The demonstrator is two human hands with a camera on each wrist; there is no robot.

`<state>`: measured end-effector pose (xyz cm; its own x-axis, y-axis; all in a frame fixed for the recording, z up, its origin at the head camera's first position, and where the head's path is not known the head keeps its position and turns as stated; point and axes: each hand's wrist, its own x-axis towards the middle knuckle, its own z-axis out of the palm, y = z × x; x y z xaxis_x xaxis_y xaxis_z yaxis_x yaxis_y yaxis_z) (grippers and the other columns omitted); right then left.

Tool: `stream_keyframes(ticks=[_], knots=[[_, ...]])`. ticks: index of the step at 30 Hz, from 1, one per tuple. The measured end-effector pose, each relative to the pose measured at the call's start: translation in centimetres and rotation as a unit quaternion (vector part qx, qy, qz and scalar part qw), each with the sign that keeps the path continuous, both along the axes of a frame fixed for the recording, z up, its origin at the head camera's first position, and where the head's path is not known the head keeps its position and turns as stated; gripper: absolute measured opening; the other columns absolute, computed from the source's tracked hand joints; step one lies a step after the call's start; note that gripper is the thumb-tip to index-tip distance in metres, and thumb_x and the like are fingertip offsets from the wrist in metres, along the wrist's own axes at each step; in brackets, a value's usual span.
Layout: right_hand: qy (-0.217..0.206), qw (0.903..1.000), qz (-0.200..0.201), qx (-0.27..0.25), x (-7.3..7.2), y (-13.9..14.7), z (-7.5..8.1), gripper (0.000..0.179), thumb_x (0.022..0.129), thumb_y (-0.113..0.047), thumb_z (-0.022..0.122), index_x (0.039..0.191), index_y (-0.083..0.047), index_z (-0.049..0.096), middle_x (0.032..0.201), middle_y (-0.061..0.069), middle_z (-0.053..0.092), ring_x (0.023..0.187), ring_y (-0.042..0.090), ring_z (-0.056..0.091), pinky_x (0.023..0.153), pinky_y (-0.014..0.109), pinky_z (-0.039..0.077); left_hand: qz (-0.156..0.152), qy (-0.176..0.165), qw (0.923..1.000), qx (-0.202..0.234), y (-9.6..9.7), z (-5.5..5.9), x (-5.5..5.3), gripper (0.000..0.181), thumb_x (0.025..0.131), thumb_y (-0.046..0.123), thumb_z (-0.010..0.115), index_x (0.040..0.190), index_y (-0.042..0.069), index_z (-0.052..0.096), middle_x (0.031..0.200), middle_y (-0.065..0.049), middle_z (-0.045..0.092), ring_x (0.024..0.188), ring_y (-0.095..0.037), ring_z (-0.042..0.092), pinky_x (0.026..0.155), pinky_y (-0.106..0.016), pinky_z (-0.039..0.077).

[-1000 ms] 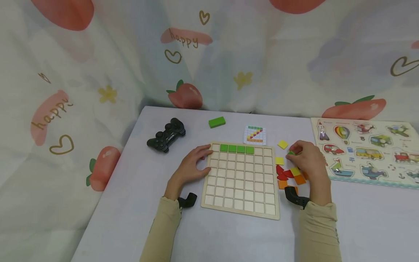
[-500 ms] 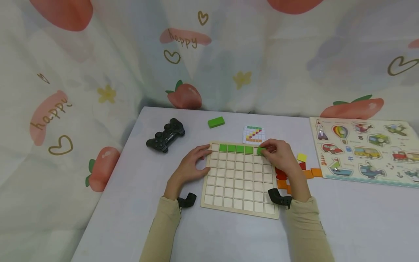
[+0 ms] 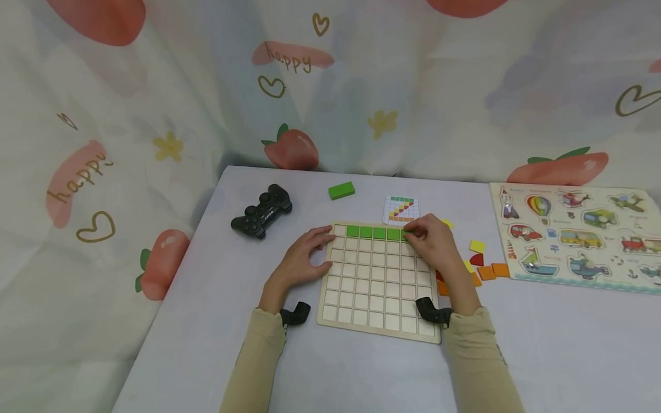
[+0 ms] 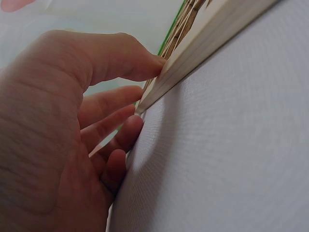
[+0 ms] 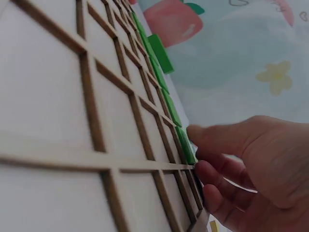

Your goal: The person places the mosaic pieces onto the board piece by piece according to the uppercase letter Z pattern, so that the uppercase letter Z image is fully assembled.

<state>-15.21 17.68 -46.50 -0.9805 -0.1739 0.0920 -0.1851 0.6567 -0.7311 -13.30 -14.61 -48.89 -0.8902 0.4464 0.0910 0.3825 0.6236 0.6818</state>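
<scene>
Right hand (image 3: 432, 244) has a green tile (image 5: 185, 145) pinched, green row (image 3: 379, 233) stretching off just left of that grip; left hand (image 3: 299, 258) is farther over, loose against the board (image 3: 376, 287).

White table (image 3: 335, 373); on it, clocked from the grid board (image 3: 377, 287): controller (image 3: 262, 211) at 10; green block (image 3: 341, 190), 11; card (image 3: 401, 210), 1; loose tiles (image 3: 486, 272), 3; picture puzzle (image 3: 578, 238) beyond tiles, also 3.

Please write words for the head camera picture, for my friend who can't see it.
A right hand holds a green tile at the far row of a wooden grid board, beside four others; the left hand touches the board's left edge. A patterned card lies beyond.
</scene>
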Motion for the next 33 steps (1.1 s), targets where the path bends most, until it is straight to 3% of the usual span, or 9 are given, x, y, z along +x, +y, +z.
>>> stream_keyframes(ticks=[4, 8, 15, 22, 28, 33], knots=[[-0.02, 0.9995, -0.019, -0.014, 0.1, 1.6, 0.6, 0.027, 0.095, -0.014, 0.065, 0.115, 0.005, 0.067, 0.109, 0.021, 0.058, 0.094, 0.036, 0.058, 0.083, 0.049, 0.049, 0.001, 0.006, 1.0, 0.003, 0.1, 0.1, -0.1, 0.056, 0.082, 0.02, 0.072, 0.136, 0.011, 0.059, 0.151, 0.0, 0.044, 0.103, -0.016, 0.054, 0.091, -0.039, 0.043], [-0.049, 0.9965, -0.068, -0.001, 0.7, 4.0, 1.1, 0.034, 0.098, -0.018, 0.061, 0.123, 0.004, 0.062, 0.118, 0.023, 0.056, 0.103, 0.039, 0.056, 0.09, 0.053, 0.048, -0.002, 0.003, 1.0, 0.001, 0.2, 0.0, 0.1, 0.056, 0.082, 0.02, 0.072, 0.136, 0.011, 0.059, 0.151, 0.0, 0.044, 0.104, -0.016, 0.054, 0.093, -0.04, 0.043], [-0.091, 0.9853, -0.141, 0.03, 1.3, 6.2, 1.0, 0.041, 0.097, -0.023, 0.061, 0.129, 0.003, 0.059, 0.122, 0.025, 0.052, 0.108, 0.041, 0.051, 0.089, 0.051, 0.047, -0.004, -0.001, 1.0, -0.003, 0.0, -0.3, 0.4, 0.055, 0.083, 0.02, 0.072, 0.136, 0.012, 0.059, 0.151, 0.0, 0.044, 0.103, -0.014, 0.054, 0.091, -0.038, 0.043], [-0.09, 0.9805, -0.148, 0.094, 0.4, 5.5, 0.3, 0.055, 0.091, -0.029, 0.068, 0.132, 0.007, 0.056, 0.118, 0.027, 0.046, 0.098, 0.039, 0.05, 0.078, 0.046, 0.046, -0.001, 0.003, 1.0, -0.006, -0.1, -0.4, 0.0, 0.056, 0.084, 0.021, 0.072, 0.137, 0.013, 0.058, 0.151, 0.003, 0.042, 0.104, -0.013, 0.053, 0.092, -0.037, 0.043], [-0.091, 0.9764, -0.168, 0.101, 0.2, 4.2, 0.0, 0.046, 0.092, -0.024, 0.068, 0.125, 0.008, 0.061, 0.111, 0.026, 0.047, 0.091, 0.036, 0.048, 0.072, 0.043, 0.043, 0.0, 0.003, 0.9999, -0.013, 0.0, -0.5, 0.0, 0.056, 0.083, 0.022, 0.072, 0.137, 0.014, 0.058, 0.151, 0.004, 0.043, 0.103, -0.012, 0.053, 0.091, -0.037, 0.043], [-0.086, 0.9776, -0.157, 0.111, 0.4, 3.7, 1.2, 0.044, 0.091, -0.024, 0.067, 0.121, 0.007, 0.063, 0.106, 0.024, 0.053, 0.088, 0.036, 0.052, 0.07, 0.043, 0.046, 0.004, -0.002, 0.9999, -0.015, 0.0, -0.3, 0.0, 0.056, 0.083, 0.021, 0.072, 0.137, 0.015, 0.058, 0.151, 0.004, 0.042, 0.104, -0.012, 0.053, 0.091, -0.036, 0.043]])
